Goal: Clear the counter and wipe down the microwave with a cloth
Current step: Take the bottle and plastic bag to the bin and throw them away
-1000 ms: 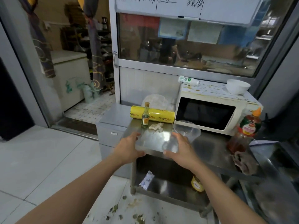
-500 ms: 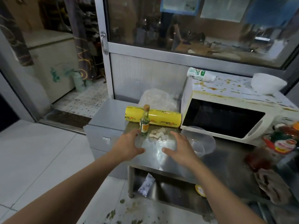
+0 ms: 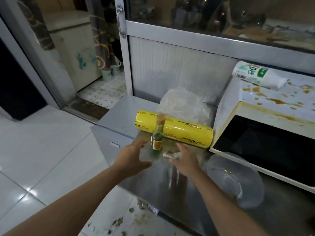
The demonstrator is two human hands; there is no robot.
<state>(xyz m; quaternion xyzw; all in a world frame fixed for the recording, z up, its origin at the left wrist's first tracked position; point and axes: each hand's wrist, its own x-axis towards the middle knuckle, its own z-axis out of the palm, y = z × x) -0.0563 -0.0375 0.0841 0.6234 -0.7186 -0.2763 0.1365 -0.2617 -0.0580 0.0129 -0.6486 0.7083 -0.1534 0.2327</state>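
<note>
Both forearms reach forward, left hand (image 3: 132, 157) and right hand (image 3: 185, 158) spread with fingers relaxed, holding nothing.

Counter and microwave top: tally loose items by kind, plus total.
Bottles: 2, small green glass bottle upright on the counter, white plastic bottle lying on the microwave
Wrap rolls: 1, yellow roll
Clear plastic containers: 1, clear container
Plastic bags: 1, clear bag
Food scraps: 1, small pale scrap
Total: 6

Dim, cool indoor light is washing the scene; bright glare is bouncing off the glossy white tiled floor (image 3: 32, 189) and the steel tabletop (image 3: 172, 181). Both hands (image 3: 134, 156) are smearing with motion blur, and straight edges are bowing outward.
</note>
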